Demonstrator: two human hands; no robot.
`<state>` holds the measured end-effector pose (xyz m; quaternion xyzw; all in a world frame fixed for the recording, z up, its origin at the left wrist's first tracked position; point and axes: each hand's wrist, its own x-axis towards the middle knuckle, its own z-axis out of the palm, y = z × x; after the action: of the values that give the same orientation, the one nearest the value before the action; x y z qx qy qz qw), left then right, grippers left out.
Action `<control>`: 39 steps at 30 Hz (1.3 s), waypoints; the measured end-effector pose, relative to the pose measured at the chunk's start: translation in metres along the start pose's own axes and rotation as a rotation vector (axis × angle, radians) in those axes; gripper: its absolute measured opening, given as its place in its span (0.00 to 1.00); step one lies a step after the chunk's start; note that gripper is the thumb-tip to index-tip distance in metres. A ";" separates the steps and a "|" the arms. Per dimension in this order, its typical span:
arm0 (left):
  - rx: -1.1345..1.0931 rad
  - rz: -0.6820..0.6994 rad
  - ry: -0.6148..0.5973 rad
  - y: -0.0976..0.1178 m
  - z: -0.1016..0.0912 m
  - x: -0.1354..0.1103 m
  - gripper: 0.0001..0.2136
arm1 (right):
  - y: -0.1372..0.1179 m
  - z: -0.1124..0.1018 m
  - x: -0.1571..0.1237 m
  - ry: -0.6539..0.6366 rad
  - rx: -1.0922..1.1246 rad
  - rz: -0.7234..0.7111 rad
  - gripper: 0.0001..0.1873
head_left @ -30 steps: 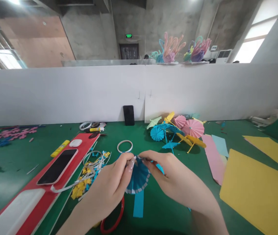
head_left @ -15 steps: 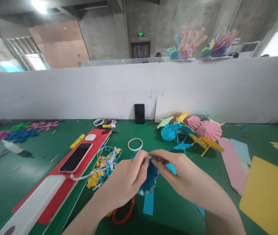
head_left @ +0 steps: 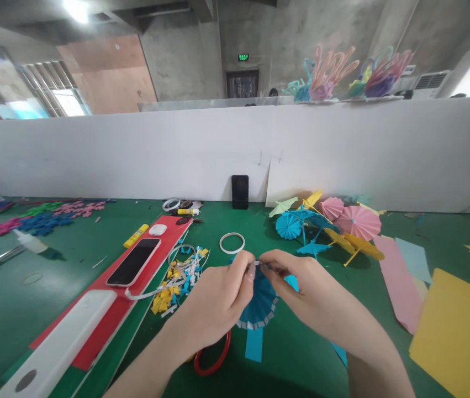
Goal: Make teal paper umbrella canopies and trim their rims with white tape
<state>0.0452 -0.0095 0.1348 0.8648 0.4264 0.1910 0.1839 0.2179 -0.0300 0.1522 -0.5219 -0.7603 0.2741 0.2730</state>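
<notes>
Both hands meet over the green table, pinching the upper edge of a pleated blue paper fan (head_left: 259,307). My left hand (head_left: 226,293) has thumb and forefinger closed on its top left corner. My right hand (head_left: 295,276) pinches the top right corner. The fan hangs spread below the fingertips, its curved lower edge lined with small pale tabs. Beneath it lies a blue paper strip (head_left: 254,345). The red handle of scissors (head_left: 214,367) shows below my left hand. More blue paper (head_left: 291,282) peeks out behind my right hand.
Finished paper umbrellas (head_left: 359,222) stand at the back right, near coloured paper sheets (head_left: 458,326). A tape roll (head_left: 232,235) lies ahead. Paper scraps (head_left: 166,298), a phone (head_left: 134,262) and a red board (head_left: 94,342) are left. A white partition (head_left: 135,149) borders the back.
The blue fan is spread wider and more of its face shows between my hands. My fingertips have moved slightly apart. The whole view has shifted a little.
</notes>
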 end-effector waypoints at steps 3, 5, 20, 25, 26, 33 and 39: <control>0.010 -0.004 0.005 0.000 0.001 0.000 0.08 | -0.001 0.001 -0.001 -0.004 0.012 -0.010 0.10; 0.008 0.000 0.007 -0.001 0.001 0.000 0.08 | 0.000 0.001 0.000 -0.005 0.035 -0.020 0.10; 0.076 0.010 0.032 -0.003 0.001 0.002 0.07 | 0.000 0.002 0.003 0.024 0.049 -0.036 0.14; 0.145 0.015 0.071 -0.002 0.003 0.003 0.06 | 0.000 0.002 0.004 0.034 0.044 -0.034 0.15; 0.149 0.014 0.081 -0.002 0.004 0.003 0.06 | 0.000 0.002 0.004 0.038 0.046 -0.034 0.15; 0.154 0.022 0.119 -0.001 0.007 0.005 0.06 | -0.001 0.004 0.004 0.077 0.051 -0.043 0.16; 0.159 -0.002 0.158 -0.002 0.011 0.006 0.07 | -0.001 0.008 0.006 0.139 0.012 -0.068 0.14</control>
<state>0.0521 -0.0054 0.1252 0.8584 0.4545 0.2239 0.0806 0.2097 -0.0258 0.1486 -0.5121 -0.7551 0.2322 0.3372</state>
